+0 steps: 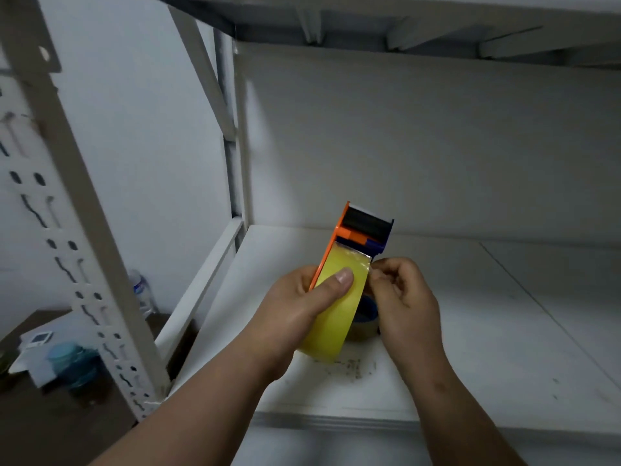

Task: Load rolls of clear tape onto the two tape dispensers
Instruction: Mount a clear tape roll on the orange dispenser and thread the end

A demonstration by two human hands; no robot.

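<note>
White shelf (470,331) backs orange dispenser (339,237) bearing yellowish tape roll (339,314).

storeroom | white slotted metal shelving (100,264) | bare white shelf board (470,331) | plain walls (141,129)

Tape roll (339,297): glossy, translucent yellowish film, smooth, catching light near its top edge. Tape dispenser (361,230): orange and dark blue plastic, black matt roller. Shelf board (504,331): matt white, scuffed, specked with grit. Rack upright (90,250): painted metal, perforated. Water bottle (142,290): clear plastic.
</note>
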